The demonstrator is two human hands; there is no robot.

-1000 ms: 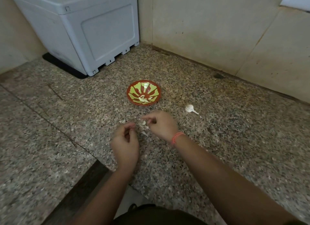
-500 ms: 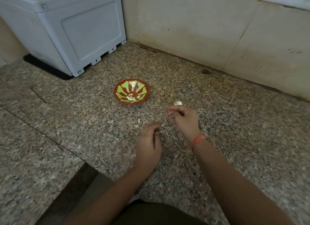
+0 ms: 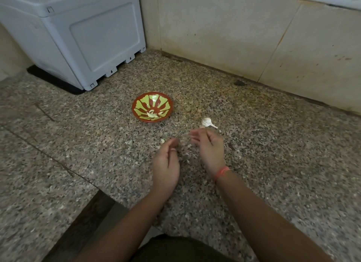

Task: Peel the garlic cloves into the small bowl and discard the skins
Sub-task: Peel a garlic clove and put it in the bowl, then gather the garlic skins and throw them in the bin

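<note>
- While the left hand [image 3: 166,164] hangs low at centre frame, its fingers are curled with the thumb against the forefinger; whether a clove sits in that pinch I cannot tell.
- Just beside it, the right hand [image 3: 209,150] is blurred, its fingers nearly straight, with nothing seen in them.
- Under and around both hands, skins [image 3: 187,154] lie scattered on the counter [image 3: 273,164]; a careless sweep could spread them, and on speckled stone they are hard to find.
- Just above the right hand lies the unpeeled garlic [image 3: 207,122]; a knock may roll it away.
- Above centre, the bowl [image 3: 148,100] holds peeled cloves [image 3: 153,114]; skins could drop in if peeling happens over it.
</note>
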